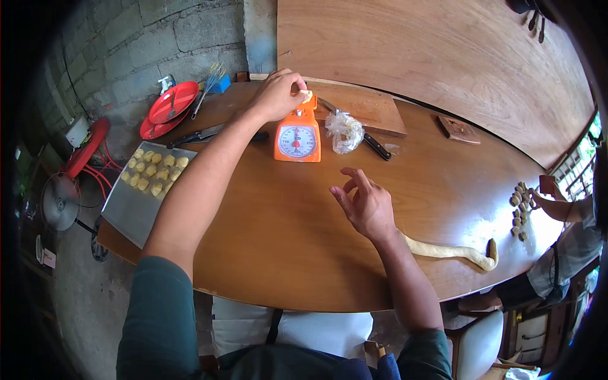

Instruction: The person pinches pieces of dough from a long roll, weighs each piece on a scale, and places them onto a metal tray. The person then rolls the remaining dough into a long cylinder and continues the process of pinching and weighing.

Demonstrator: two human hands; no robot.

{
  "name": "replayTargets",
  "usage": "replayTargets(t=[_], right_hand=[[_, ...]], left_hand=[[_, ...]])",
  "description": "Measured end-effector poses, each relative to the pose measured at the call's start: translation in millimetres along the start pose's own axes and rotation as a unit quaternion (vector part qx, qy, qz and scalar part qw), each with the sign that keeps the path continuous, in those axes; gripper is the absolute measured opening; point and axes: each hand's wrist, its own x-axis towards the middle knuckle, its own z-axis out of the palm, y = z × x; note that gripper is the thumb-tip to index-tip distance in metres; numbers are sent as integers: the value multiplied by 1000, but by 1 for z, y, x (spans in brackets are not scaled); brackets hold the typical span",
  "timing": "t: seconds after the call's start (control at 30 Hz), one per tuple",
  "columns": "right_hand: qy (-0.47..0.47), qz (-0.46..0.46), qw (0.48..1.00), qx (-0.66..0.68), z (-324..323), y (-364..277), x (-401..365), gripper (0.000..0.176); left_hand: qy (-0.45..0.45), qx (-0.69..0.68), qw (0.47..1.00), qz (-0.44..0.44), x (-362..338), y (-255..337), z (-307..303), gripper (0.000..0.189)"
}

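Note:
My left hand [278, 95] reaches to the top of an orange kitchen scale [297, 136] with a round dial. Its fingers are closed on a small pale piece of dough [307, 96] at the scale's platform. Over the table, in front of the scale, my right hand [367, 206] holds nothing; its fingers are loosely bent, thumb and forefinger apart. A long dough rope [449, 250] lies on the table beyond my right forearm, which hides part of it. Right of the scale sits a crumpled clear plastic bag [346, 134] against a black-handled knife [378, 147].
At left, a lined tray [123, 212] carries several dough balls. Behind it are red plates [174, 101], a whisk [206, 92] and another knife [193, 136]. A wooden board [373, 111] lies at the back. On the right, another person's hand [537, 201] is near several dough pieces [519, 202].

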Motion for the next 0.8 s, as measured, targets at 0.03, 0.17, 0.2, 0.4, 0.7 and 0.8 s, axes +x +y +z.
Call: replayTargets(t=[0.03, 0.17, 0.2, 0.4, 0.7, 0.8], right_hand=[[3, -1, 1000, -3, 0, 0, 0, 46], [-9, 19, 1000, 6, -4, -4, 1, 45], [-10, 16, 1000, 6, -4, -3, 0, 45], [24, -9, 999, 44, 2, -5, -1, 38], [15, -16, 998, 65, 6, -7, -1, 36], [7, -2, 998, 66, 5, -11, 0, 35]], left_hand=[[20, -26, 999, -12, 0, 0, 0, 21], [87, -154, 982, -60, -7, -7, -6, 16], [85, -210, 973, -53, -15, -8, -11, 15], [-50, -296, 949, -93, -135, 29, -48, 27], [59, -281, 896, -339, -306, -63, -143, 17], [106, -261, 904, -321, -322, -72, -159, 18]])
